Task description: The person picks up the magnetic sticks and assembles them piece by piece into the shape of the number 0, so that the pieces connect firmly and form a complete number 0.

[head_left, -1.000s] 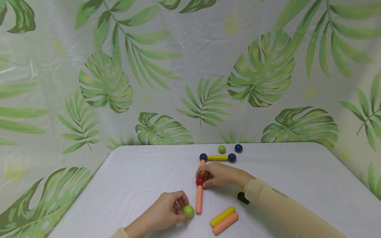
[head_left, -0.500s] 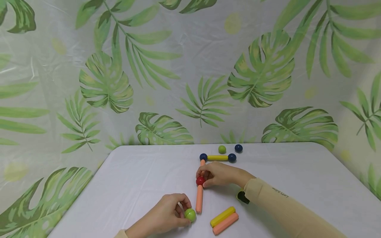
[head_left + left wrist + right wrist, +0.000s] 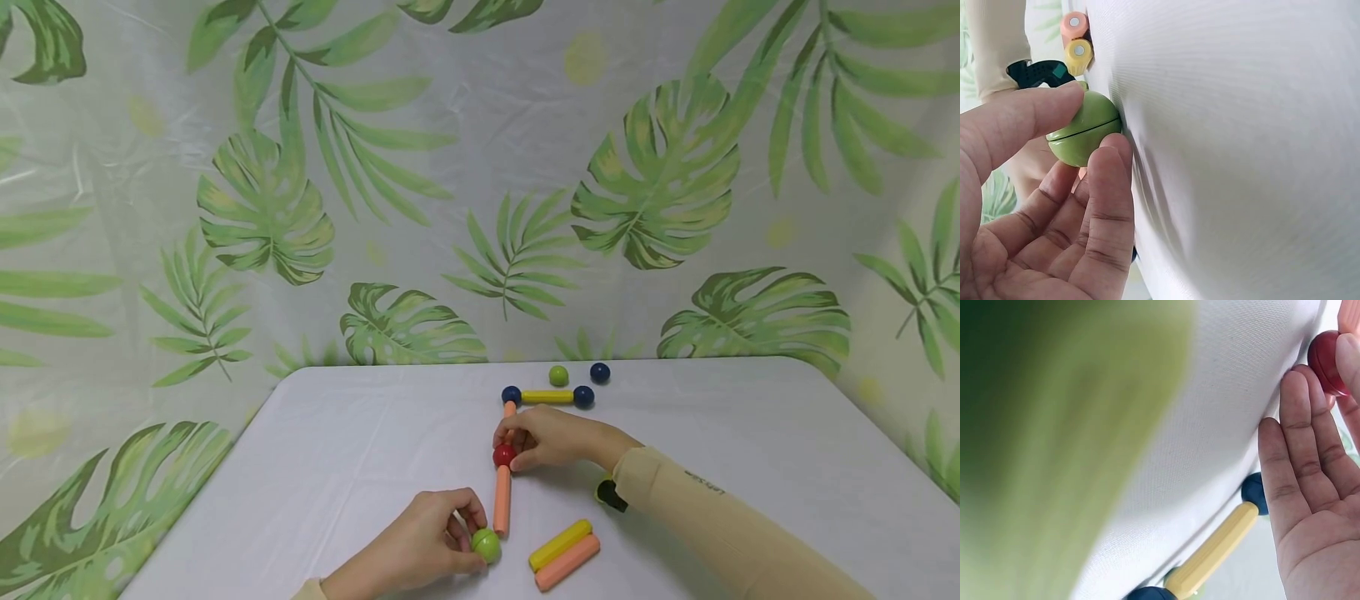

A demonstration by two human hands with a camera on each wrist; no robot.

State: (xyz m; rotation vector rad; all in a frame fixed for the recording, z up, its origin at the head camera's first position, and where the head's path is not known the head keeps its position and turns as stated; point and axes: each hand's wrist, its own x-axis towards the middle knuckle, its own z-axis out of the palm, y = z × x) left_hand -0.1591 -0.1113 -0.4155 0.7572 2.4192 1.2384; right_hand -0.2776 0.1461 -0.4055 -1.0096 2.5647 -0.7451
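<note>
My left hand (image 3: 435,533) pinches a green ball (image 3: 487,547) between thumb and fingers, low over the white tabletop. A dark groove runs round that ball (image 3: 1084,128) in the left wrist view. Close beside it lies the near end of an orange stick (image 3: 502,504). At that stick's far end, my right hand (image 3: 558,437) holds a red ball (image 3: 504,456) between thumb and fingers. Beyond the red ball another orange stick (image 3: 510,409), partly hidden by the fingers, reaches a blue ball (image 3: 512,395). From there a yellow stick (image 3: 547,397) leads to a second blue ball (image 3: 583,397).
A loose yellow stick (image 3: 560,545) and a loose orange stick (image 3: 567,563) lie side by side under the right forearm's left side. Near the back edge sit a green ball (image 3: 558,376) and a blue ball (image 3: 600,372). A leaf-print curtain (image 3: 420,208) hangs behind the table.
My left hand has shifted slightly right and nearer with the green ball, which has turned so that its groove shows. My right hand stays at the red ball.
</note>
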